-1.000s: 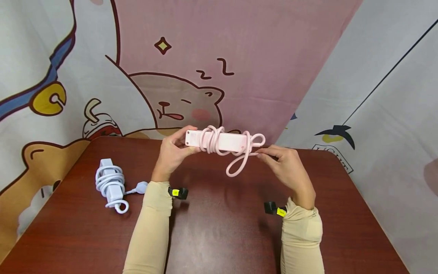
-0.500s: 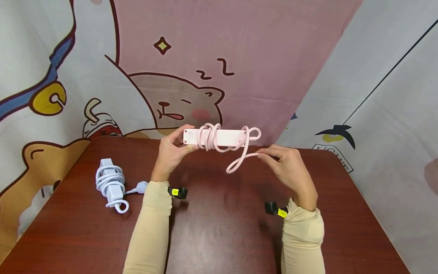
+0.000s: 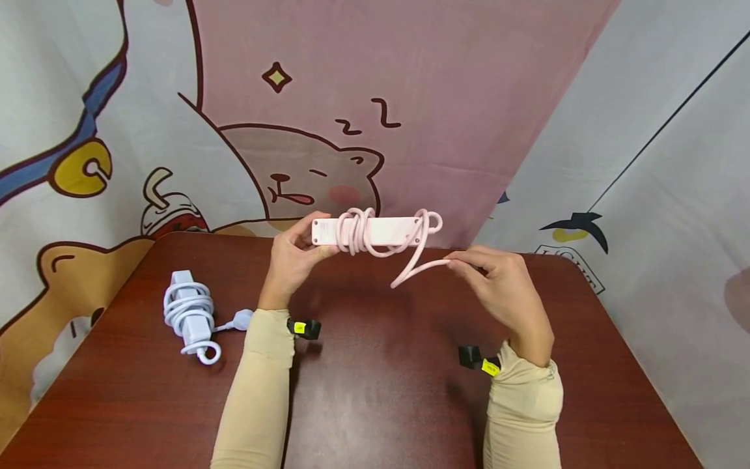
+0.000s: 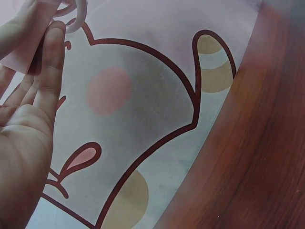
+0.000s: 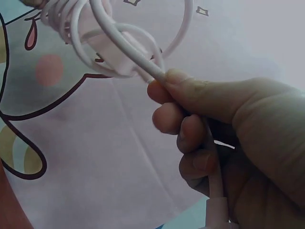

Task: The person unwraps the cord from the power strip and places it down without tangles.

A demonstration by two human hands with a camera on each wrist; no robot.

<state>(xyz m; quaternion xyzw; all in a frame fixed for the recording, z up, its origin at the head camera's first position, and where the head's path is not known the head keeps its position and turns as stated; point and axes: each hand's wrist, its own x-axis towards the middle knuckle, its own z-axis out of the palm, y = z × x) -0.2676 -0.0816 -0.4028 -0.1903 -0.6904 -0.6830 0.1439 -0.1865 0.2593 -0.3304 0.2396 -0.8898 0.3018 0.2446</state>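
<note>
A pale pink power strip (image 3: 383, 230) is held up level above the far part of the table, with its screw-dotted underside facing me. Its pink cord (image 3: 359, 232) winds several times round the left half, and a loop crosses the right end. My left hand (image 3: 291, 264) grips the strip's left end between thumb and fingers. From the right end, a length of cord sags down and runs to my right hand (image 3: 498, 290), which pinches it between thumb and forefinger. In the right wrist view, the other fingers curl round the cord (image 5: 217, 171), with a thicker sleeve (image 5: 217, 212) below them.
A light blue power strip (image 3: 192, 319) wrapped in its own cord lies at the left of the brown table (image 3: 375, 404). Its plug (image 3: 241, 320) rests near my left sleeve. A curtain with cartoon animals (image 3: 328, 176) hangs behind the table.
My right hand has drawn the cord a little to the right. The hanging loop has narrowed into a sharp bend, and the pink strip has shifted slightly left and up.
</note>
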